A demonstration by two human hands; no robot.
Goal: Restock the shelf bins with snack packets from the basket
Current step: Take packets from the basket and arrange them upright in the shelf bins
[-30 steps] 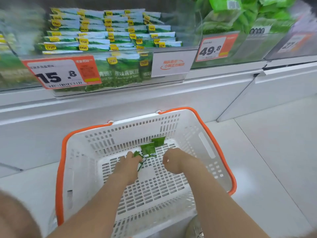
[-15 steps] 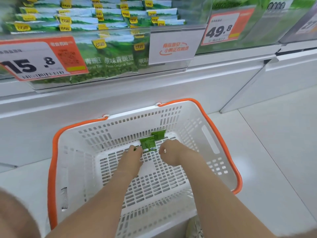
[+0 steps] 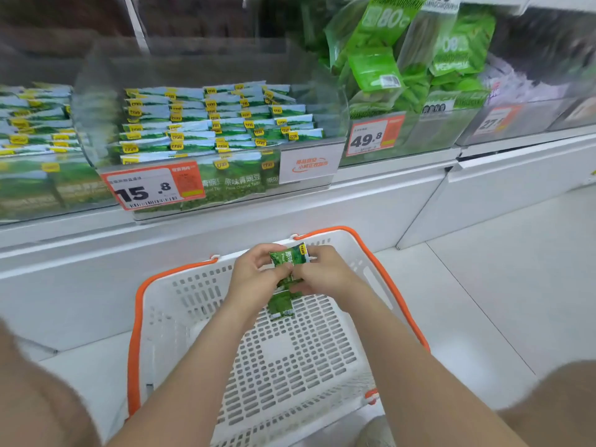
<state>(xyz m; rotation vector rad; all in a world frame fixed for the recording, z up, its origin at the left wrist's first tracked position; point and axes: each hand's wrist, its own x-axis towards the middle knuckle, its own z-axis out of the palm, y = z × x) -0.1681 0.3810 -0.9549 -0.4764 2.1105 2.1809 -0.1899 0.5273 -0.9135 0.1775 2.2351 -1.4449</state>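
1. Shelf bin [image 3: 209,124], upper centre: clear-fronted, stacked with flat green-and-white packets; price tag [image 3: 151,187] reads 15.8.
2. Larger green bags [image 3: 403,69], upper right.
3. Snack packets [image 3: 290,257], frame centre, above the basket: bunch runs top to bottom, top label faces the camera.
4. Left hand [image 3: 254,275], right hand [image 3: 325,272]: both pinch the bunch.
5. Basket [image 3: 180,285], lower centre: white, orange-rimmed.

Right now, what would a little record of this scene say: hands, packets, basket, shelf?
Left hand: grips the green snack packets
Right hand: grips the same packets
Packets: bunched between both hands above the basket, one hanging lower
Basket: white, orange rim, in front of the shelf
Shelf bin: stacked with matching packets, price tag 15.8
Neighbouring bin: larger green bags, tagged 49.8
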